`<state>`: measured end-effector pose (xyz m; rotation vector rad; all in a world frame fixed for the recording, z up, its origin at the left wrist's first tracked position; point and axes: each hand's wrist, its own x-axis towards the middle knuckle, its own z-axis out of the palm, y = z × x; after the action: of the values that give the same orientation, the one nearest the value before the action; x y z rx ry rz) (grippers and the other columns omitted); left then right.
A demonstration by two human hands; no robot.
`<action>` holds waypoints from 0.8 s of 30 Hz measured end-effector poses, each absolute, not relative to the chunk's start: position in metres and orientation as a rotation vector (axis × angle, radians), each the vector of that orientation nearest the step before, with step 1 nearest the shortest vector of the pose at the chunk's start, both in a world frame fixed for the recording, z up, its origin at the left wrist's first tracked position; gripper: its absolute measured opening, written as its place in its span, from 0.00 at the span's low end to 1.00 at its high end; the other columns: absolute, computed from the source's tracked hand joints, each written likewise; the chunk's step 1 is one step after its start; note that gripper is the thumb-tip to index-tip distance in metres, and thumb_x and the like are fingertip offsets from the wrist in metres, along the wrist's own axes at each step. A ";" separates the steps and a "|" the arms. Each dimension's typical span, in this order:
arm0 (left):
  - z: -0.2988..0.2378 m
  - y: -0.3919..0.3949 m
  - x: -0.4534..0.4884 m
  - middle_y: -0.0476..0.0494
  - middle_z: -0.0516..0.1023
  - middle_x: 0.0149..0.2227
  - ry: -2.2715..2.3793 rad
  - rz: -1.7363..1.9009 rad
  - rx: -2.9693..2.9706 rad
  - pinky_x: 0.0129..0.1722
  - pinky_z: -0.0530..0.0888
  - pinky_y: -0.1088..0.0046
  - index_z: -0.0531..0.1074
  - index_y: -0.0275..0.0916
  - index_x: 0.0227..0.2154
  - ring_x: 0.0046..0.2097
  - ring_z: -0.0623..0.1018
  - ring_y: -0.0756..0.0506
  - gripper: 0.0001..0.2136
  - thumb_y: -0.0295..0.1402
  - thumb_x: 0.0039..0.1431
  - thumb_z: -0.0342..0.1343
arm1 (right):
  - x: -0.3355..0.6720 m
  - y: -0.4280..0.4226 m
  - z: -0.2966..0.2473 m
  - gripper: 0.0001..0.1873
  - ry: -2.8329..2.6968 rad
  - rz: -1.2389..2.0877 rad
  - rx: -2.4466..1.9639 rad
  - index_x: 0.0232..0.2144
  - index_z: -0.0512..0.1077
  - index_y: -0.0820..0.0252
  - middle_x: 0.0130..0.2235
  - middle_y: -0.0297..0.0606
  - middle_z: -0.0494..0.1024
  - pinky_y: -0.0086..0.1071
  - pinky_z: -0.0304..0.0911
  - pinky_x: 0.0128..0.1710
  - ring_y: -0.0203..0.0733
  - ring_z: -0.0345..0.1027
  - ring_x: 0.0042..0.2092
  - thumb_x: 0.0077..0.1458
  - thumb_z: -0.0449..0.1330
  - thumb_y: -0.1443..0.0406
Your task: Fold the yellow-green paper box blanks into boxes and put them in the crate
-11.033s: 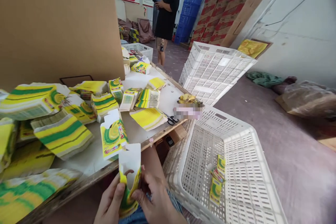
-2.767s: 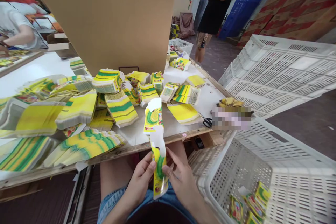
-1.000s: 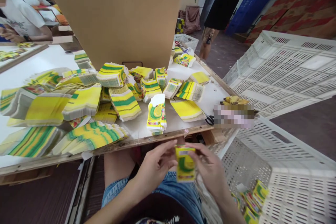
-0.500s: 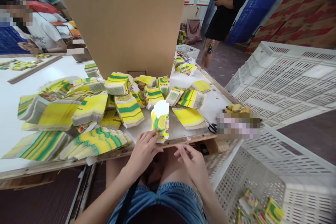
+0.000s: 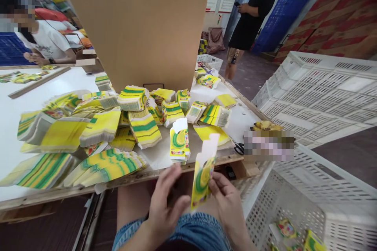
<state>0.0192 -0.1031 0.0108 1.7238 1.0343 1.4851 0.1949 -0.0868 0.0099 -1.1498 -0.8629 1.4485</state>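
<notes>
My right hand [image 5: 229, 200] pinches the right edge of a small yellow and green printed carton [image 5: 203, 182] above my lap. Its white end flap stands up at the top. Just left of this carton is my left hand [image 5: 166, 200], fingers apart and holding nothing. Near the table edge, beyond my left hand, lies another yellow and green carton [image 5: 179, 141] with a white flap. Bundles of flat yellow cartons [image 5: 144, 129] are spread behind it, and a fanned stack [image 5: 107, 164] lies on the left.
A tall cardboard sheet [image 5: 138, 27] rises behind the bundles. Black scissors [image 5: 239, 148] and bananas [image 5: 266, 126] lie at the table's right corner. A white crate [image 5: 338, 188] on my right contains several packs. Two other people are farther back, left and right.
My right hand now holds a carton in front of me; before, it was near the table edge without one. My left hand has drawn back from the carton on the table, its fingers spreading.
</notes>
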 end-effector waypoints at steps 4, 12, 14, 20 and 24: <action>0.026 -0.097 0.021 0.33 0.69 0.59 0.750 1.098 1.093 0.56 0.69 0.57 0.64 0.42 0.59 0.59 0.69 0.34 0.28 0.48 0.58 0.55 | 0.182 -0.097 -0.001 0.13 -0.884 1.600 -0.994 0.34 0.72 0.56 0.29 0.37 0.81 0.32 0.66 0.31 0.42 0.73 0.30 0.50 0.67 0.56; 0.026 -0.099 0.016 0.37 0.80 0.45 0.784 1.079 0.928 0.44 0.74 0.65 0.75 0.38 0.49 0.46 0.78 0.38 0.22 0.46 0.56 0.58 | 0.175 -0.101 -0.005 0.18 -1.031 1.555 -1.085 0.35 0.78 0.59 0.34 0.42 0.81 0.37 0.69 0.38 0.49 0.75 0.38 0.46 0.68 0.53; 0.020 -0.100 0.018 0.38 0.81 0.43 0.856 1.111 0.909 0.41 0.74 0.68 0.75 0.37 0.48 0.43 0.78 0.40 0.20 0.44 0.58 0.57 | 0.176 -0.101 -0.005 0.20 -1.093 1.559 -1.105 0.37 0.78 0.60 0.35 0.44 0.81 0.39 0.70 0.39 0.50 0.75 0.38 0.45 0.69 0.53; 0.014 -0.103 0.022 0.38 0.81 0.43 0.877 1.126 0.832 0.46 0.74 0.64 0.73 0.38 0.49 0.45 0.78 0.39 0.19 0.43 0.59 0.55 | 0.176 -0.102 -0.002 0.18 -1.140 1.481 -1.204 0.33 0.77 0.60 0.33 0.43 0.81 0.35 0.70 0.35 0.47 0.74 0.35 0.49 0.65 0.51; 0.015 -0.105 0.026 0.37 0.78 0.48 0.842 1.152 0.856 0.50 0.72 0.62 0.71 0.39 0.51 0.51 0.76 0.38 0.19 0.42 0.60 0.55 | 0.169 -0.103 0.002 0.22 -1.082 1.502 -1.080 0.42 0.73 0.57 0.39 0.41 0.80 0.35 0.70 0.39 0.47 0.74 0.40 0.47 0.67 0.53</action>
<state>0.0258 -0.1047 0.0151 0.8560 0.8422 1.1519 0.1687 -0.1033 0.0020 -1.0799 -1.0816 1.5016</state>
